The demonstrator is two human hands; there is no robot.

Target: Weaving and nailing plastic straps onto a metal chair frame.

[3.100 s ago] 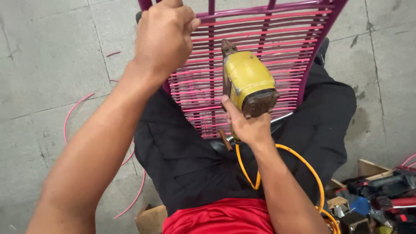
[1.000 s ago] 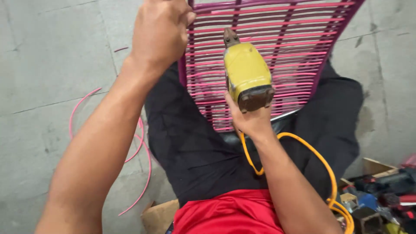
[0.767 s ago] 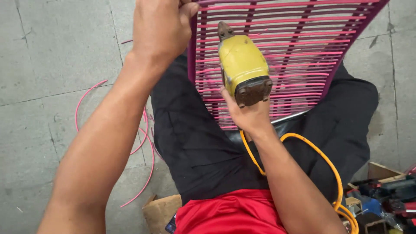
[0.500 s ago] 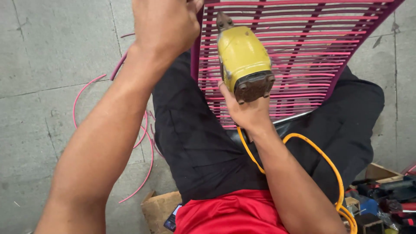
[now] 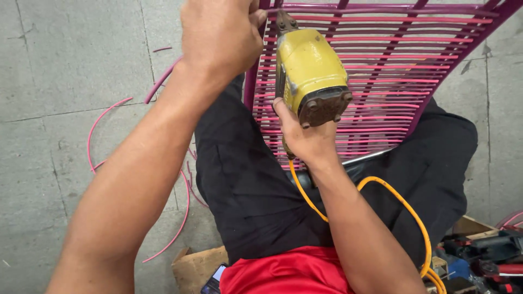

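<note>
Gripping boxy yellow tool [image 5: 310,71] | right hand [image 5: 305,139] | woven pink frame [image 5: 392,60] (glossy cords)

Bright, even light, soft shadows (edges slightly stretched).

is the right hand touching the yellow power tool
Touching. The head view shows the right hand wrapped around the grip of the yellow power tool, fingers pressed against its body, with no gap visible.

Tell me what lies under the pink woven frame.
Under the pink woven frame the person's lap in black trousers shows, with grey concrete floor beyond. The yellow power tool in the right hand and the left hand cover the frame's near edge.
</note>
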